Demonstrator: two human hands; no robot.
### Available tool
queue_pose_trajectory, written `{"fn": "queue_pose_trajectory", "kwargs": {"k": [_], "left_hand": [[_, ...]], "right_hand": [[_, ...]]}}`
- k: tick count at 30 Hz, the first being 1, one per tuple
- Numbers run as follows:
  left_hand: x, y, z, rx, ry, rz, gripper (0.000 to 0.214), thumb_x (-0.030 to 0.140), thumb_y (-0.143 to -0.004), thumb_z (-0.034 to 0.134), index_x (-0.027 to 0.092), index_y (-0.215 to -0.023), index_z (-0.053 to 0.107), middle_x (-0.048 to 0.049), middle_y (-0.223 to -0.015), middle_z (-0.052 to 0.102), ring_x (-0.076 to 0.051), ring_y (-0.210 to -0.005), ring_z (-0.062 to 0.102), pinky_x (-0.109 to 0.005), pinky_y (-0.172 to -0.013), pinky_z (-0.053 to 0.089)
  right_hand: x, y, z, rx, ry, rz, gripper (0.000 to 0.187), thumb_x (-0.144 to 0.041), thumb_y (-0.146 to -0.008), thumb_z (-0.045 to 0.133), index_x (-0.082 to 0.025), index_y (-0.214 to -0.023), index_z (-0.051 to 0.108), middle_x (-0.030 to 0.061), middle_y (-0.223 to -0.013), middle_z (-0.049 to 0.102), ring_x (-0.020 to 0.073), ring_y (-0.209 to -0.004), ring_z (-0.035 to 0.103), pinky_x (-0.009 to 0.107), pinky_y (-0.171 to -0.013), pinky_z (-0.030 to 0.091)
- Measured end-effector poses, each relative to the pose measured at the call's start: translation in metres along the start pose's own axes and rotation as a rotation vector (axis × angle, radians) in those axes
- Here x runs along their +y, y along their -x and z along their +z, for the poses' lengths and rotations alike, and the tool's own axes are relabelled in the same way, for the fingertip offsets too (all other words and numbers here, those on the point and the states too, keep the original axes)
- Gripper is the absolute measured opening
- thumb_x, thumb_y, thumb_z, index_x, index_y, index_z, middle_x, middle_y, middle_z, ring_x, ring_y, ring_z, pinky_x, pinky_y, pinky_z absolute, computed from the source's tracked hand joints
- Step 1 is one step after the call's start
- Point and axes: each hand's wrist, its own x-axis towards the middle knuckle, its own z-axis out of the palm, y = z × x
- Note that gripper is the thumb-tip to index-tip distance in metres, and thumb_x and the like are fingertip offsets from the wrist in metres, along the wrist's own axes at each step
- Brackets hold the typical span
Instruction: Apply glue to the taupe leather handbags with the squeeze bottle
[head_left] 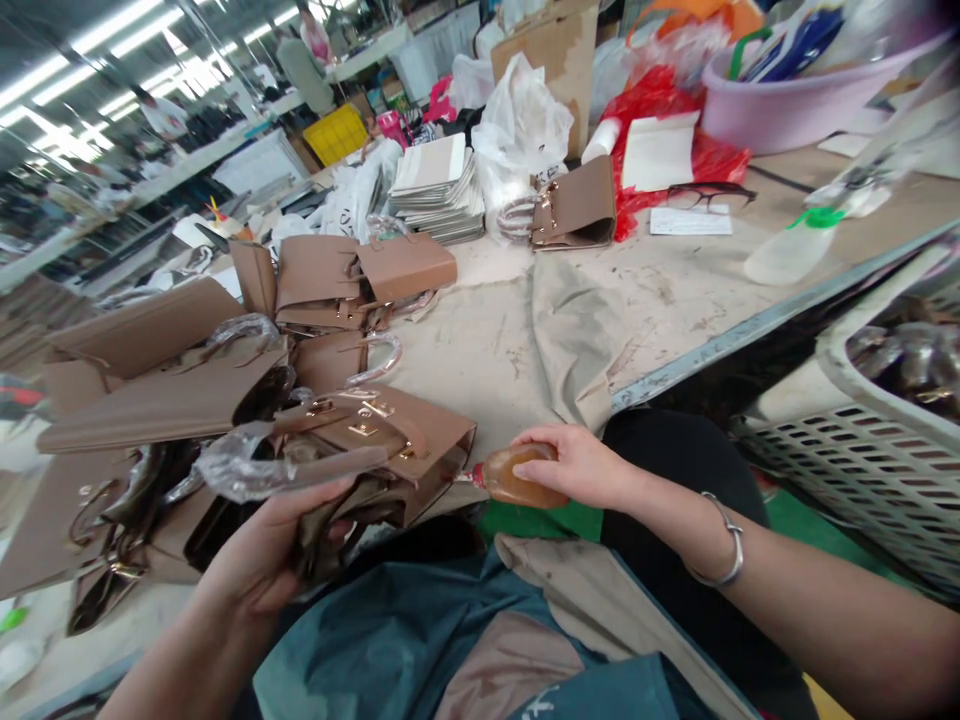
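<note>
My right hand point(566, 463) is wrapped round a squeeze bottle point(517, 476) of amber liquid. Its red-collared nozzle points left, at the edge of a brown handbag point(431, 430); whether the tip touches the bag I cannot tell. My left hand point(300, 530) grips that handbag at its opening, by the dark lining, with the fingers partly hidden beneath. The bag lies tilted on its side, with gold-coloured metal fittings on its front and a plastic-wrapped handle point(244, 465) above my left wrist.
More brown handbags point(319, 275) crowd the table's left. Farther back are stacked pale sheets point(439, 180), another brown handbag point(577, 205), eyeglasses point(712, 193) and a purple basin point(780, 110). A green-capped bottle point(795, 245) lies at right, above a plastic basket point(862, 450) beside the table edge.
</note>
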Motion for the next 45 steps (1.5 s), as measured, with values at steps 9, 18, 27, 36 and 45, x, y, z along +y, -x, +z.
{"fn": "queue_pose_trajectory", "kwargs": {"k": [9, 18, 27, 36, 45], "left_hand": [[0.048, -0.015, 0.065, -0.165, -0.124, 0.147, 0.010, 0.007, -0.084, 0.054, 0.007, -0.087, 0.064, -0.0119, -0.072, 0.068, -0.010, -0.038, 0.051, -0.016, -0.029, 0.041], [0.060, -0.020, 0.106, -0.240, -0.112, 0.220, 0.007, 0.004, -0.083, 0.053, 0.007, -0.086, 0.059, -0.0092, -0.069, 0.065, -0.009, -0.038, 0.051, -0.014, -0.030, 0.040], [0.058, -0.020, 0.087, -0.259, -0.117, 0.186, 0.008, 0.006, -0.084, 0.054, 0.007, -0.088, 0.060, -0.0079, -0.067, 0.064, -0.008, -0.039, 0.051, -0.015, -0.031, 0.043], [0.056, -0.017, 0.094, -0.285, -0.081, 0.206, 0.011, 0.005, -0.086, 0.050, 0.008, -0.080, 0.058, -0.0077, -0.064, 0.062, -0.009, -0.038, 0.050, -0.015, -0.030, 0.040], [0.053, -0.020, 0.088, -0.277, -0.038, 0.185, 0.005, 0.006, -0.083, 0.053, 0.010, -0.083, 0.056, -0.0073, -0.067, 0.063, -0.010, -0.038, 0.051, -0.015, -0.029, 0.039]], "right_hand": [[0.006, 0.009, -0.002, 0.122, 0.263, -0.140, 0.024, -0.026, -0.080, 0.062, -0.018, -0.101, 0.072, 0.0044, -0.090, 0.069, 0.0179, -0.080, 0.062, 0.029, -0.075, 0.048], [0.003, 0.030, 0.012, 0.261, 0.528, -0.275, 0.027, -0.028, -0.087, 0.059, -0.019, -0.112, 0.068, 0.0076, -0.097, 0.063, 0.0198, -0.084, 0.062, 0.032, -0.078, 0.051], [0.006, 0.055, 0.030, 0.361, 0.708, -0.454, 0.037, -0.023, -0.092, 0.053, -0.017, -0.128, 0.058, 0.0102, -0.099, 0.058, 0.0206, -0.084, 0.058, 0.031, -0.071, 0.051], [0.007, 0.050, 0.039, 0.363, 0.840, -0.508, 0.036, -0.021, -0.089, 0.056, -0.018, -0.125, 0.061, 0.0098, -0.095, 0.057, 0.0211, -0.083, 0.055, 0.031, -0.070, 0.051], [0.009, 0.056, 0.041, 0.423, 0.856, -0.578, 0.034, -0.021, -0.091, 0.053, -0.018, -0.124, 0.062, 0.0111, -0.097, 0.058, 0.0213, -0.084, 0.057, 0.031, -0.069, 0.053]]}}
